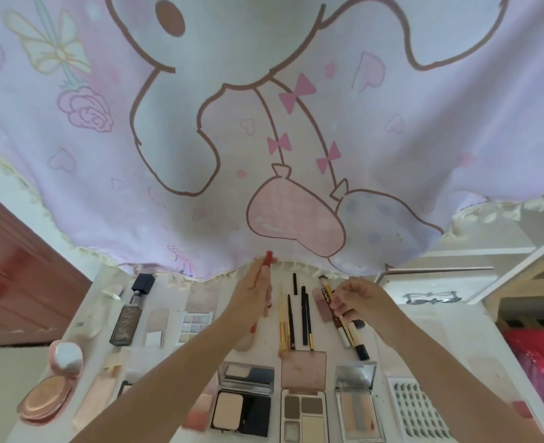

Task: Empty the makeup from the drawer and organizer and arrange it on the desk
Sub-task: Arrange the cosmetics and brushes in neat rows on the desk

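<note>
Makeup was laid out on the desk (449, 334)

Nearest, at 6 o'clock, open palettes (302, 407) sat in a row, with thin pencils (296, 318) lined up just past them at 12 o'clock. The right hand (357, 302) pinched a brown tube (331, 303). The left hand (251, 295) held a red stick (266, 260) near the curtain (200, 155). A bumped arm could knock the pencils crooked

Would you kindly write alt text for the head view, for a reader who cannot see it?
Two bare arms reach over a white desk covered in laid-out makeup: the left hand holds a small red lipstick, and the right hand grips a brown makeup pencil. Open compacts, palettes and slim pencils lie in rows, and a pink cartoon-print curtain hangs behind.
</note>
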A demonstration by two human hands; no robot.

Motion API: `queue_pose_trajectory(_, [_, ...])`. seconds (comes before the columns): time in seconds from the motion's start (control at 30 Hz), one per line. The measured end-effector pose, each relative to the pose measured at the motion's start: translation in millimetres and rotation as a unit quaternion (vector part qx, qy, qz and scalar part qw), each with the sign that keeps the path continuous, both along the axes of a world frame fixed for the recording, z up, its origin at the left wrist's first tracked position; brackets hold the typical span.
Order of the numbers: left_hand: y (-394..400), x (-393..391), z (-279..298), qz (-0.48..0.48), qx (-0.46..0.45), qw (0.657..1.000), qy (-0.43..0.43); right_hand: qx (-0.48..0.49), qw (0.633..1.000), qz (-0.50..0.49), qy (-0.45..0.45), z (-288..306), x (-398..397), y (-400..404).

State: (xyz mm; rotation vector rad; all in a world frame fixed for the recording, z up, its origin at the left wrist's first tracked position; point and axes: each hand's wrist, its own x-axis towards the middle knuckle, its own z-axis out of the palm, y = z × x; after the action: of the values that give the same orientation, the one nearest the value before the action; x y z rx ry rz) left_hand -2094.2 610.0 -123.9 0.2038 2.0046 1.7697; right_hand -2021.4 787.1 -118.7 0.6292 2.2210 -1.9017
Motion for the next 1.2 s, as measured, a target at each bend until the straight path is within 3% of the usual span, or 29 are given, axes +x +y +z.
queue_pose_trajectory(0.1, [-3.4, -1.4, 0.7, -0.119, -0.178, 0.977, 0.007, 0.016, 1.000, -0.001, 0.015, 7.4, -3.0, 2.1])
queue_pose_trajectory(0.23, [-5.0, 1.8, 10.6, -0.282, -0.314, 0.896, 0.140, 0.077, 0.995, 0.064, -0.004, 15.4, -7.8, -5.6])
queue_pose_trajectory(0.3, [-2.7, 6.7, 15.8, -0.304, -0.366, 0.847, 0.237, 0.110, 0.988, 0.104, -0.016, 16.3, -9.1, -14.2])
queue_pose_trajectory(0.37, [-0.2, 12.0, 20.8, -0.284, -0.387, 0.826, 0.296, 0.118, 0.986, 0.119, -0.014, 17.6, -10.1, -20.6])
queue_pose_trajectory(0.57, [-4.5, 15.0, 36.0, -0.168, -0.323, 0.872, 0.327, 0.105, 0.988, 0.106, 0.032, 28.6, -10.2, -18.3])
queue_pose_trajectory(0.8, [-6.0, 14.6, 51.6, -0.209, -0.286, 0.878, 0.323, 0.224, 0.956, 0.135, 0.129, 31.4, -0.6, -11.5])
queue_pose_trajectory(0.9, [-4.3, 12.3, 52.0, -0.224, -0.308, 0.857, 0.348, 0.121, 0.971, 0.139, 0.155, 32.9, 3.4, -7.4])
queue_pose_trajectory(1.0, [-2.1, 13.8, 52.3, -0.225, -0.316, 0.837, 0.387, 0.061, 0.985, 0.118, 0.112, 36.2, -0.3, -8.8])
queue_pose_trajectory(1.07, [-0.5, 16.1, 53.6, -0.234, -0.316, 0.825, 0.407, 0.118, 0.981, 0.126, 0.088, 39.0, -2.5, -9.7])
queue_pose_trajectory(1.2, [0.9, 12.6, 57.1, -0.242, -0.283, 0.839, 0.396, 0.246, 0.942, 0.142, 0.179, 39.0, 4.0, -6.4])
